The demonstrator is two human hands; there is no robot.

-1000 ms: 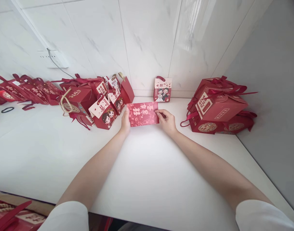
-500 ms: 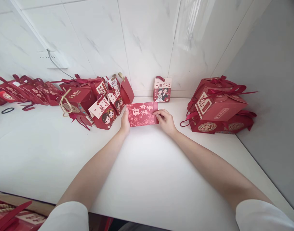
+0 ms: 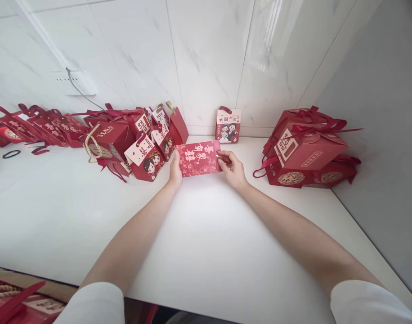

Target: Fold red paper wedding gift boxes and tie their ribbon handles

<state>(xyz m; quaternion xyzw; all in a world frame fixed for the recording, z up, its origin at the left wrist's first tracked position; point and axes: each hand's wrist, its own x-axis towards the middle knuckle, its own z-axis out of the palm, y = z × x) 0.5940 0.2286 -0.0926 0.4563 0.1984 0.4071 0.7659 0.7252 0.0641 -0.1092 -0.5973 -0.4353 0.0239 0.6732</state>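
Note:
A red gift box [image 3: 197,161] with pale characters and a floral print lies sideways above the white table, lettering turned on its side. My left hand [image 3: 175,170] grips its left end, thumb along the edge, the other fingers hidden behind. At the opposite end, my right hand [image 3: 233,170] is closed, thumb and forefinger pinching by the edge below a plain red flap. A small shiny spot shows at those fingertips; what it is I cannot tell. Just left of my left hand stands a red and cream box [image 3: 148,163] with a cartoon couple.
A small handled box [image 3: 228,128] stands against the tiled wall. Large ribboned red boxes [image 3: 309,150] are stacked at right. More red boxes [image 3: 51,128] line the wall at left, near a dark ring [image 3: 11,154]. Rope-handled red packaging [image 3: 24,301] sits below the table's front left edge.
My right fingers have shifted slightly at the box's right end, the forefinger now more bent. The box is tilted slightly differently, its right end a little higher. My left hand keeps its grip.

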